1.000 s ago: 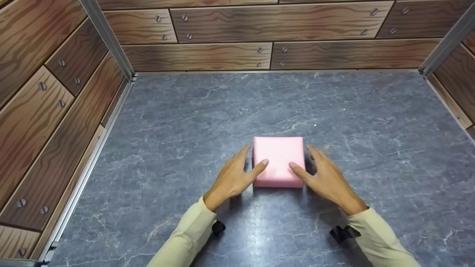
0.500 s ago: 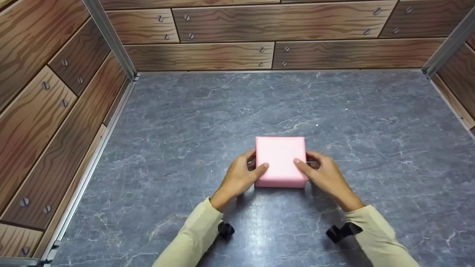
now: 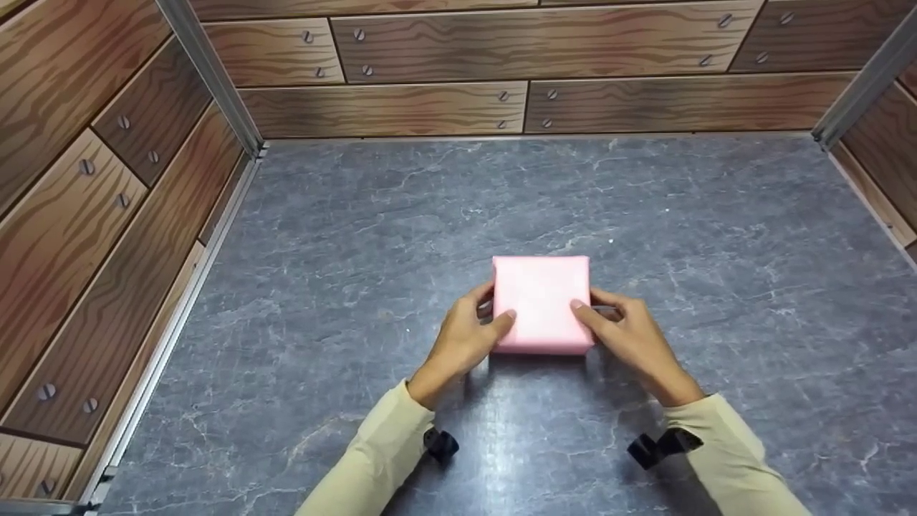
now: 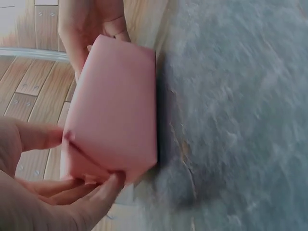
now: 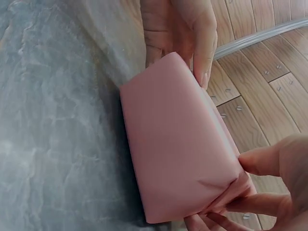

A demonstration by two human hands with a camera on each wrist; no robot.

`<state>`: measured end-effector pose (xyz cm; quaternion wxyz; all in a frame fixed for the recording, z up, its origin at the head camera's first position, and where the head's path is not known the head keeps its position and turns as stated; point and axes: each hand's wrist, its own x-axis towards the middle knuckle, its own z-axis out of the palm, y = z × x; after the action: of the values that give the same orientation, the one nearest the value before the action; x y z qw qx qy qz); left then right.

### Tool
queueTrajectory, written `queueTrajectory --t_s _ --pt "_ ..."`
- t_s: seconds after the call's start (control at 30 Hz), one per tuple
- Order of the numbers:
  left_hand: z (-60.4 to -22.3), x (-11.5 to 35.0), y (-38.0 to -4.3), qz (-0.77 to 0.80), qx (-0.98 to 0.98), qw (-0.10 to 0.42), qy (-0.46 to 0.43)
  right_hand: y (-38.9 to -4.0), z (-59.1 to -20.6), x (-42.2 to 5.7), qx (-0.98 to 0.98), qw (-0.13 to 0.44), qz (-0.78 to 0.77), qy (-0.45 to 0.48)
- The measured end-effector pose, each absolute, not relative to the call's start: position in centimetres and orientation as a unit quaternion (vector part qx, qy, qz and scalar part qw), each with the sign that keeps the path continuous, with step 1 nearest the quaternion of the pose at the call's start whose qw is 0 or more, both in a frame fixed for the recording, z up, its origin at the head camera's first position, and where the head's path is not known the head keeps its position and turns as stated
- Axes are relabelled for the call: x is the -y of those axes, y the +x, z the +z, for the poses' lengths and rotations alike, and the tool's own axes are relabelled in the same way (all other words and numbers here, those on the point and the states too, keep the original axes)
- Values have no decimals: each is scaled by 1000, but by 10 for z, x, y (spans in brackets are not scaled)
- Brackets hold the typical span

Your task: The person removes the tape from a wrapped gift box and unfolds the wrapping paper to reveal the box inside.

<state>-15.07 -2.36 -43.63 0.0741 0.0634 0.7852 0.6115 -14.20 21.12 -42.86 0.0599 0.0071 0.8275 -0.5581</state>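
Head camera view: you hold a pink box (image 3: 541, 304) between both hands, just nearer to you than the middle of the grey marbled tabletop (image 3: 358, 236). Your left hand (image 3: 462, 337) grips its left side, with the thumb laid over the top face and the fingers bent against the side wall. Your right hand (image 3: 634, 338) grips the opposite side in much the same way, its thumb on the top face near the right edge. The box sits level and square to you, and a dark shadow shows below its near edge; you cannot tell for certain from these views whether its underside touches the tabletop. Your left wrist camera shows a folded seam (image 4: 86, 155) in the pink covering at the end your left fingers press, and your right wrist camera shows creases (image 5: 224, 191) at the other end, beside your right fingers. Your pale left sleeve (image 3: 365, 459) and right sleeve (image 3: 734, 459) reach to the wrists, with a black device (image 3: 441, 446) at the left one and another black device (image 3: 663, 447) at the right. Beyond the tabletop stands a back wall (image 3: 430, 109) printed with wooden planks and screws, and a similar side wall (image 3: 79, 236) rises on your left.
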Motion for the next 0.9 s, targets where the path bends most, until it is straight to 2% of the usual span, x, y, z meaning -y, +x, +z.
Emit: queueTrajectory --t_s 0.27,0.43,0.67,0.9 --pt "-428 22 -148 616 -784 36 71 -143 -419 -209 -805 27 -592 32" --pt "-425 21 -149 666 -741 42 67 -145 -416 -208 -785 8 -618 43" --pt "-418 20 -149 720 -692 42 39 -146 -410 -207 -747 6 -662 52" --pt "-414 25 -149 727 -686 34 9 -146 -403 -208 -671 32 -739 61"
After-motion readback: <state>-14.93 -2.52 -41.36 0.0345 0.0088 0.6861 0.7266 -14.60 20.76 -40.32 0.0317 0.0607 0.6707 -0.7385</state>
